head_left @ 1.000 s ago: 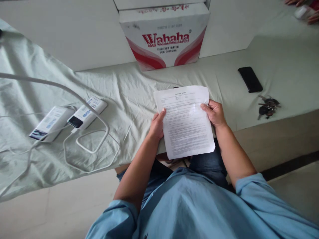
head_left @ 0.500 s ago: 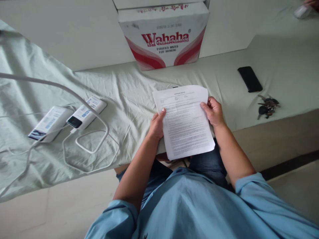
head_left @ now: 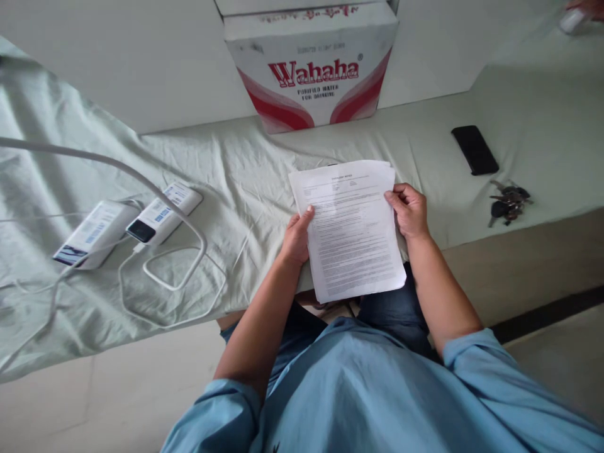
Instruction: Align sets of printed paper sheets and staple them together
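A small stack of printed paper sheets (head_left: 352, 236) is held between my two hands, over the table's front edge and my lap. The top page has a heading and dense lines of text. My left hand (head_left: 297, 238) grips the left edge, thumb on top and the fingers hidden behind. On the opposite side my right hand (head_left: 409, 209) pinches the upper right edge, its thumb on the front. A dark bit of some object peeks out behind the top edge of the sheets; I cannot make out what it is.
Two white power banks (head_left: 165, 214) with white cables (head_left: 174, 286) lie at left on the green tablecloth (head_left: 226, 157). A Wahaha carton (head_left: 316, 69) stands at the back. To the right are a black phone (head_left: 474, 150) and a bunch of keys (head_left: 509, 202). Another person's hand (head_left: 589, 7) shows at top right.
My right hand has shifted slightly right along the edge of the sheets, and the page edges at the upper right are fanned a little. My left hand stays where it was.
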A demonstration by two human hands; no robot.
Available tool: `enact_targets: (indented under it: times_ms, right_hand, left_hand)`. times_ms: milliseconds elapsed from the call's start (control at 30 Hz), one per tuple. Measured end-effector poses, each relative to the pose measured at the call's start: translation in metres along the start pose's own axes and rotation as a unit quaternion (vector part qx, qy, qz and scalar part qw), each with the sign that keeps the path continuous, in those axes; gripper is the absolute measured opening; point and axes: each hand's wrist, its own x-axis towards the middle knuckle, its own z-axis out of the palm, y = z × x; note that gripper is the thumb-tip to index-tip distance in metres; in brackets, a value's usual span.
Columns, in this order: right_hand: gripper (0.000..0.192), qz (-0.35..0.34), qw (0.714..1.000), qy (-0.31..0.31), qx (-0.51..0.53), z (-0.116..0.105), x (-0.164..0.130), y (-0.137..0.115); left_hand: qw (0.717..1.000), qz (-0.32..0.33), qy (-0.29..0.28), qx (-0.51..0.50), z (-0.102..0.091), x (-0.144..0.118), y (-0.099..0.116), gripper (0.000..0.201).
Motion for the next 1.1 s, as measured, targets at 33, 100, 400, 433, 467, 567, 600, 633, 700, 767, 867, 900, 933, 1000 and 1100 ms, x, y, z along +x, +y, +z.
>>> enact_targets:
  times_ms: [33,100,400,433,467,567,600,633,700,767,867,900,933,1000,1100]
  right_hand:
    - [0.055,0.003,1.000,-0.002,0.008,0.0002,0.0001,0.0000]
    - [0.055,0.010,1.000,-0.003,0.020,0.0007,0.0002,0.0001]
    - [0.044,-0.015,1.000,0.023,0.013,-0.0007,0.0008,0.0036]
    - [0.042,-0.025,0.999,0.033,0.011,-0.0013,0.0014,0.0044]
    - [0.040,-0.034,0.999,0.042,0.007,-0.0018,0.0020,0.0049]
    - [0.039,-0.032,0.998,0.054,-0.003,-0.0021,0.0035,0.0044]
    - [0.039,-0.026,0.998,0.054,-0.004,-0.0018,0.0038,0.0035]
    - [0.040,-0.022,0.998,0.054,-0.003,-0.0013,0.0039,0.0024]
    - [0.041,-0.016,0.999,0.051,0.002,-0.0003,0.0040,0.0004]
    - [0.042,-0.008,0.998,0.051,0.017,0.0003,0.0040,-0.0006]
    - [0.046,0.012,0.998,0.048,0.048,0.0002,0.0041,0.0005]
    - [0.048,0.019,0.997,0.045,0.054,0.0001,0.0042,0.0013]
    - [0.050,0.024,0.997,0.041,0.056,0.0000,0.0044,0.0020]
    - [0.054,0.027,0.998,0.035,0.052,-0.0003,0.0046,0.0033]
    - [0.057,0.017,0.999,0.029,0.043,-0.0008,0.0049,0.0043]
  left_hand:
    - [1.000,-0.001,-0.003,0.000,0.0002,-0.0002,0.0005,0.058]
    - [1.000,-0.004,-0.009,-0.001,0.0005,-0.0008,0.0017,0.059]
    - [0.999,-0.011,-0.035,0.003,0.0042,-0.0048,0.0044,0.057]
    - [0.999,-0.012,-0.031,0.003,0.0046,-0.0048,0.0041,0.058]
    - [1.000,-0.011,-0.028,0.004,0.0047,-0.0046,0.0037,0.058]
    - [1.000,-0.010,-0.026,0.005,0.0044,-0.0037,0.0026,0.058]
    - [1.000,-0.009,-0.027,0.005,0.0042,-0.0033,0.0024,0.057]
    - [1.000,-0.010,-0.029,0.005,0.0038,-0.0030,0.0023,0.057]
    - [0.999,-0.012,-0.031,0.006,0.0032,-0.0026,0.0023,0.057]
    - [0.999,-0.014,-0.034,0.009,0.0028,-0.0026,0.0026,0.059]
    - [0.999,-0.016,-0.032,0.016,0.0022,-0.0031,0.0026,0.061]
    - [0.999,-0.016,-0.033,0.019,0.0020,-0.0034,0.0025,0.061]
    - [0.999,-0.016,-0.035,0.022,0.0017,-0.0038,0.0022,0.061]
    - [0.998,-0.015,-0.046,0.029,0.0012,-0.0046,0.0016,0.059]
    - [0.998,-0.016,-0.058,0.033,0.0005,-0.0055,0.0011,0.054]
